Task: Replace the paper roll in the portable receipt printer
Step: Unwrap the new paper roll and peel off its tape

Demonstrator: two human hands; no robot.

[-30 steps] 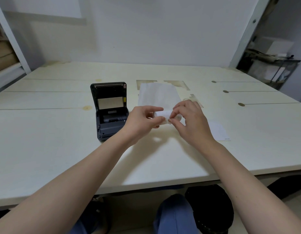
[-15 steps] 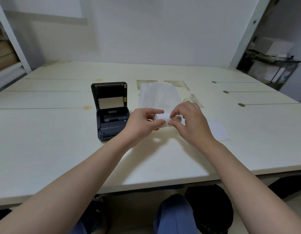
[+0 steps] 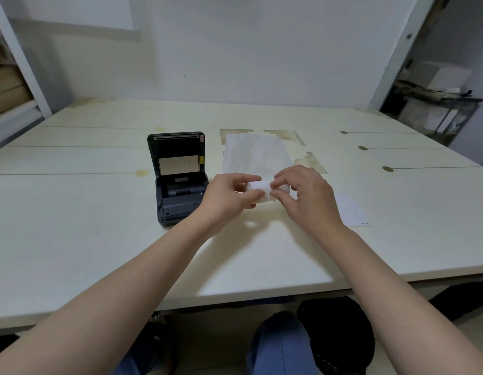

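Hands: left hand [image 3: 229,197] and right hand [image 3: 309,197] were both on the roll [image 3: 258,186], holding it just above the worktop [image 3: 72,226], to the right of the printer [image 3: 181,201].
Left: fingers curled round the roll's left end with the thumb on the near side, so this one was doing the actual holding.
Right: thumb and forefinger were pinched on the roll's right part. It looked like picking at the loose edge or a sticker tab, too small to tell which.
Roll: white, lying sideways between the two hands, off the worktop, near the printer but not touching it.
Printer: dark grey, with the lid [image 3: 178,152] swung up and open toward the person. The bay [image 3: 185,189] looked like it had no roll in it, but it was dark in there, so not 100% sure.
Other stuff: a white sheet [image 3: 255,155] lay flat behind the hands, and a small slip [image 3: 352,211] lay off to the right.
Step (my guess): prepping the new roll, i.e. freeing the leading edge before it goes in. The old roll seemed to be out already.
Next move (my guess): it needed a short tail peeled free, then the roll carried left over the bay and dropped in with the paper unwinding toward the lid's top edge.
Watch-out: if the tail didn't poke out past that edge when the lid closed, it probably wouldn't feed.
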